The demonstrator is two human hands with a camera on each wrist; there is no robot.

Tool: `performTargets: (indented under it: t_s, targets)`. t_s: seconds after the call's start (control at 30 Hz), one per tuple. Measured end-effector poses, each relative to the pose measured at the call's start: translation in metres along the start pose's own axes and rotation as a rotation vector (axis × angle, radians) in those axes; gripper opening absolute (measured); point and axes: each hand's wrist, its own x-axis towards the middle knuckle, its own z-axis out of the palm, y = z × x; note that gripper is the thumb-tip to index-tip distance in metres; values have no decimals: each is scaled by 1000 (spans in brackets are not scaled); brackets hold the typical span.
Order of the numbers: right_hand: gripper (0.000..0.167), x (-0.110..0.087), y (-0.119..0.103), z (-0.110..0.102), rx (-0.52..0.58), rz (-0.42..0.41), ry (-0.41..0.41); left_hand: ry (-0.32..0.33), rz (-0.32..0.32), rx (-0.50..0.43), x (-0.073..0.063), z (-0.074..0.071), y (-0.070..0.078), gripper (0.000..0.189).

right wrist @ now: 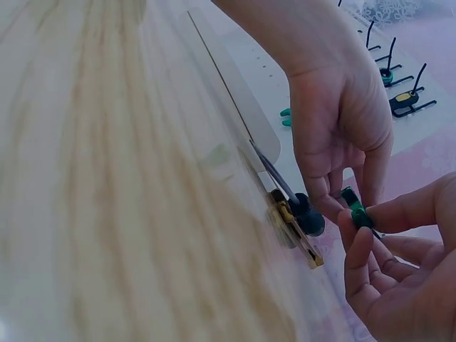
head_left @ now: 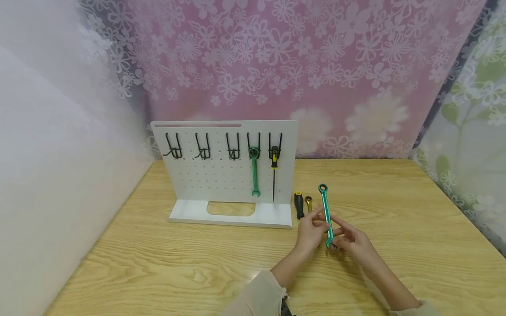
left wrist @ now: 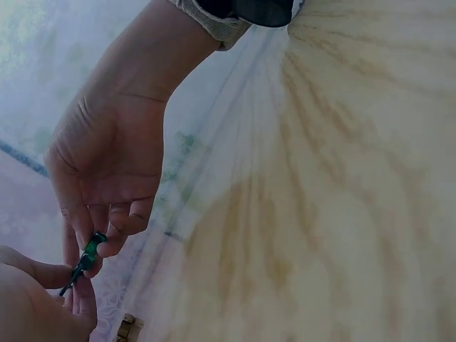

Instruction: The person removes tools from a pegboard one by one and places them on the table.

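A shiny green combination wrench [head_left: 326, 208] is held between both hands over the table, ring end up and away, open end toward the person. My left hand [head_left: 309, 235] pinches its shank around the middle with thumb and fingers. At the open end, my right hand [head_left: 357, 246] grips it with thumb and fingertips. Both wrist views show the wrench [left wrist: 89, 253] nearly end-on, with fingers of both hands around it. Beside the left hand lie a black and yellow screwdriver [head_left: 299, 206] and a gold wrench [head_left: 309, 201], partly hidden by that hand.
A white pegboard stand [head_left: 233, 184] stands on the wooden table [head_left: 189, 259] to the left. Black double hooks line its upper part. A green wrench [head_left: 254, 173] and a yellow-black screwdriver [head_left: 274, 164] hang on the two rightmost hooks. Flowered curtains [head_left: 237, 57] enclose the back.
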Motion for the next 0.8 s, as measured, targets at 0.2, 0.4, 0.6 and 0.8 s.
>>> performTargets:
  t_s: [0.2,0.4,0.6,0.8]
  targets:
    - [60,0,0,0,23,31,5,24,-61,-94,-1,3,-6,42]
    - [57,0,-1,-1,44,49,5,21,-88,-126,-2,4,-6,42]
    - [55,1,3,-2,48,54,-15,13,-120,-104,-4,4,-6,44]
    - [54,2,4,-4,50,79,-24,-14,-132,-80,-4,5,-5,44]
